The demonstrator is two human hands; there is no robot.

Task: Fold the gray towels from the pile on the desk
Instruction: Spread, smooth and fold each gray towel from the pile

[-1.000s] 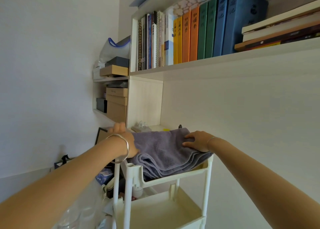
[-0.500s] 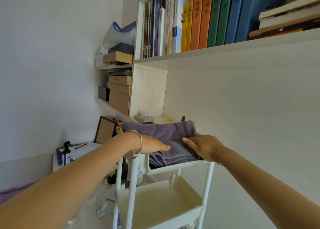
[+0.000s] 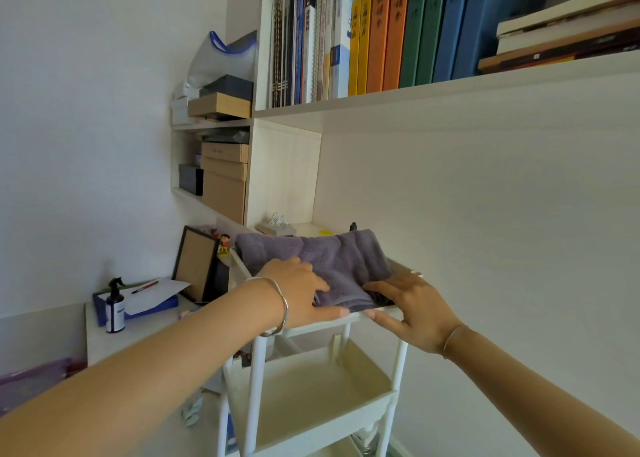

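Both hands are open and apart, side by side at the front of a white cart's [image 3: 258,380] top tray. The left hand [image 3: 298,294] lies flat on the folded gray towels [image 3: 339,259], with its thumb along the rim. The right hand [image 3: 415,313] has its fingers spread, fingertips at the stack's near right edge and thumb on the rim. The towels fill the tray just beyond the hands. Left of the left hand are a spray bottle [image 3: 115,304] and a frame [image 3: 195,262]. Books [image 3: 381,37] stand high above.

Soft, even daylight, faint shadows, no glare; wide-angle bending at the edges.
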